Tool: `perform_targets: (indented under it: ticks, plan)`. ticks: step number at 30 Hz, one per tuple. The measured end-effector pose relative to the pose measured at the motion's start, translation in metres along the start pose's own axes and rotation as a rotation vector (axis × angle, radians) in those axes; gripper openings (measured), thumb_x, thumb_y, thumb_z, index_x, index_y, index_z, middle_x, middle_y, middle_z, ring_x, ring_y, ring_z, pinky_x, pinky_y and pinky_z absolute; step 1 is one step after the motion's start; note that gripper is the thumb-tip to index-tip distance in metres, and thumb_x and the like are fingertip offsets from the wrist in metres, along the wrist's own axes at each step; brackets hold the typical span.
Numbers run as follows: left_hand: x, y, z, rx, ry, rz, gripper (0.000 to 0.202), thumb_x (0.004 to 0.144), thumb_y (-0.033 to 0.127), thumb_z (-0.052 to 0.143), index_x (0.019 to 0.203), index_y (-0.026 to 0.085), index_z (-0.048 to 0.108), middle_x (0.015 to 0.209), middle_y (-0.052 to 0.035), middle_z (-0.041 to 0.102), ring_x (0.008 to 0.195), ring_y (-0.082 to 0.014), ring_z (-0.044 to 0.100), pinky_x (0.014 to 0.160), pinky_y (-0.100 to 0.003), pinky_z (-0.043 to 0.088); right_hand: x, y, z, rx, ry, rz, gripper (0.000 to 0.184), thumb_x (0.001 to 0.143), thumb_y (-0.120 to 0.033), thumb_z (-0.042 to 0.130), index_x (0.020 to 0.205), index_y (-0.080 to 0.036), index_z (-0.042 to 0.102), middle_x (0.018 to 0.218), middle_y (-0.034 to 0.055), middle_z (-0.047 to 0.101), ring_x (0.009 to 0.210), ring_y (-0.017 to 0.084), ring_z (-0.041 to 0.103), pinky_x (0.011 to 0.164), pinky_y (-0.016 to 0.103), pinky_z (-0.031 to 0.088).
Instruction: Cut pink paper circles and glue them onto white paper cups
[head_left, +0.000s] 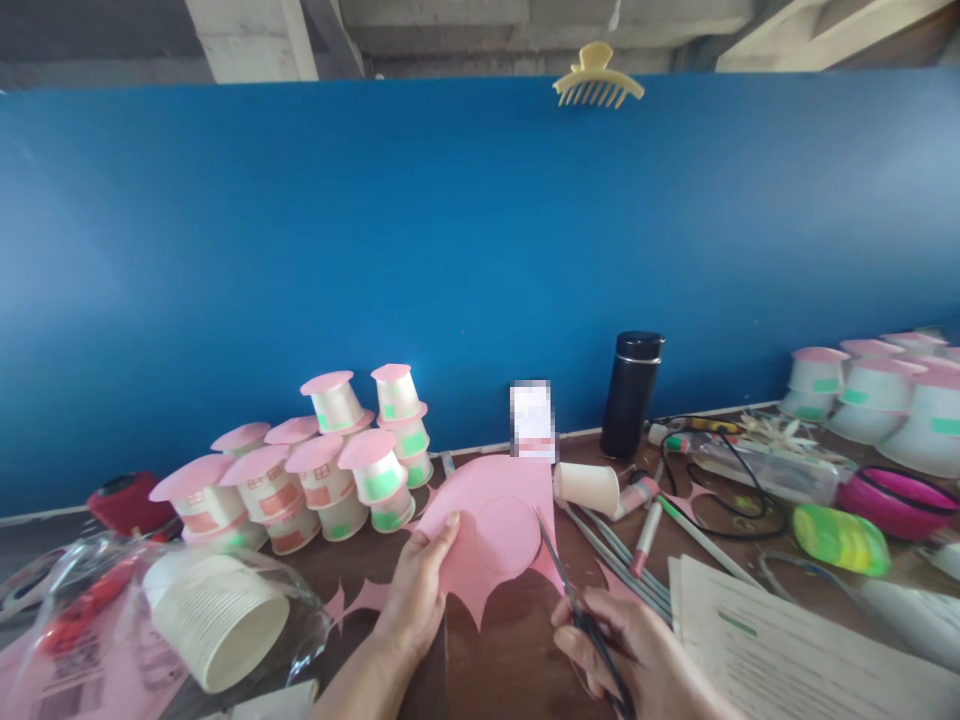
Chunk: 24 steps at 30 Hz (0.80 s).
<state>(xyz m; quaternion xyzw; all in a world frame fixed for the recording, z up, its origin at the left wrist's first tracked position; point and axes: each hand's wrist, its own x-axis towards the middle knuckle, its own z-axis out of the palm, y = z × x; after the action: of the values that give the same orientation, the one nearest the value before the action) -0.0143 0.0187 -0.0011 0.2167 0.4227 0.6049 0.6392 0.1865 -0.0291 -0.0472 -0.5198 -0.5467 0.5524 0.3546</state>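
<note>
A sheet of pink paper [480,490] with a scalloped, cut lower edge is pinched in my left hand [420,585], thumb on top. A round outline shows in the sheet near its right side. Dark-handled scissors [559,565] sit in my right hand [622,645], fingers wrapped about the handles. Their tips reach the right side of the round outline; whether the blades are apart is hard to make out. Pink paper scraps [371,597] lie on the brown table beneath and beside the sheet.
White paper cups with pink discs [311,470] stand stacked at left, others [862,400] at far right. A bagged cup stack [214,620] lies front left. A black bottle [632,395], a lying cup [587,487], markers [646,538] and printed sheets [795,640] occupy the right.
</note>
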Motion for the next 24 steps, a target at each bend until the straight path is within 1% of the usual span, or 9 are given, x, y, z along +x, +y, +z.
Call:
perform_targets:
  ticks: [3, 7, 11, 14, 17, 19, 21, 24]
  plan:
    - [0.008, -0.008, -0.007, 0.021, -0.031, 0.031, 0.025, 0.061, 0.024, 0.082, 0.078, 0.014, 0.066, 0.075, -0.0078, 0.074, 0.079, -0.0248, 0.071, 0.069, -0.029, 0.056, -0.001, -0.001, -0.001, -0.005, -0.006, 0.001, 0.029, 0.08, -0.046, 0.062, 0.081, -0.017, 0.058, 0.051, -0.0077, 0.042, 0.044, 0.007, 0.042, 0.032, 0.012, 0.022]
    - [0.012, -0.013, -0.01, 0.038, -0.022, 0.057, 0.032, 0.061, 0.028, 0.082, 0.084, 0.012, 0.067, 0.078, -0.0089, 0.074, 0.077, -0.0251, 0.071, 0.069, -0.031, 0.056, 0.0, 0.006, -0.004, 0.007, -0.054, -0.026, 0.033, 0.085, -0.05, 0.056, 0.089, -0.017, 0.059, 0.052, -0.0085, 0.042, 0.041, 0.006, 0.038, 0.03, 0.011, 0.026]
    - [0.013, -0.016, -0.012, 0.049, -0.035, 0.06, 0.032, 0.06, 0.032, 0.083, 0.078, 0.011, 0.067, 0.075, -0.0086, 0.073, 0.074, -0.0244, 0.071, 0.066, -0.03, 0.056, 0.002, 0.011, -0.007, -0.003, -0.063, -0.041, 0.036, 0.085, -0.053, 0.055, 0.091, -0.018, 0.059, 0.053, -0.0086, 0.042, 0.04, 0.005, 0.036, 0.031, 0.011, 0.028]
    - [0.014, -0.018, -0.014, 0.069, -0.061, 0.044, 0.031, 0.064, 0.034, 0.081, 0.081, 0.012, 0.067, 0.074, -0.0072, 0.073, 0.07, -0.0222, 0.07, 0.063, -0.028, 0.055, 0.003, 0.007, -0.006, -0.031, -0.049, -0.078, 0.037, 0.085, -0.054, 0.055, 0.09, -0.018, 0.059, 0.052, -0.0079, 0.044, 0.042, 0.006, 0.039, 0.033, 0.011, 0.029]
    - [0.014, -0.02, -0.016, 0.09, -0.113, 0.029, 0.03, 0.069, 0.034, 0.078, 0.085, 0.011, 0.067, 0.073, -0.0075, 0.073, 0.067, -0.0213, 0.069, 0.061, -0.028, 0.054, 0.001, 0.0, -0.005, -0.059, -0.047, -0.049, 0.041, 0.083, -0.058, 0.054, 0.09, -0.017, 0.058, 0.052, -0.0079, 0.044, 0.04, 0.006, 0.036, 0.031, 0.013, 0.028]
    - [0.014, -0.021, -0.017, 0.094, -0.162, 0.028, 0.029, 0.073, 0.034, 0.075, 0.088, 0.01, 0.067, 0.075, -0.0086, 0.073, 0.067, -0.0213, 0.069, 0.06, -0.028, 0.053, 0.0, -0.004, -0.005, -0.062, -0.041, -0.024, 0.043, 0.082, -0.059, 0.055, 0.091, -0.017, 0.058, 0.051, -0.0079, 0.043, 0.041, 0.007, 0.038, 0.032, 0.013, 0.027]
    - [0.014, -0.022, -0.019, 0.097, -0.2, 0.025, 0.029, 0.075, 0.034, 0.073, 0.091, 0.01, 0.067, 0.077, -0.0093, 0.073, 0.069, -0.0215, 0.069, 0.06, -0.028, 0.053, -0.001, -0.005, -0.005, -0.053, -0.046, -0.028, 0.043, 0.082, -0.06, 0.055, 0.091, -0.018, 0.058, 0.051, -0.0076, 0.043, 0.044, 0.008, 0.04, 0.033, 0.014, 0.027]
    - [0.015, -0.022, -0.02, 0.104, -0.218, 0.016, 0.03, 0.077, 0.034, 0.071, 0.094, 0.009, 0.067, 0.079, -0.0103, 0.073, 0.07, -0.0214, 0.069, 0.061, -0.027, 0.052, -0.001, -0.004, -0.006, -0.019, -0.048, -0.043, 0.043, 0.081, -0.06, 0.055, 0.092, -0.019, 0.057, 0.052, -0.0077, 0.043, 0.047, 0.009, 0.043, 0.035, 0.014, 0.026]
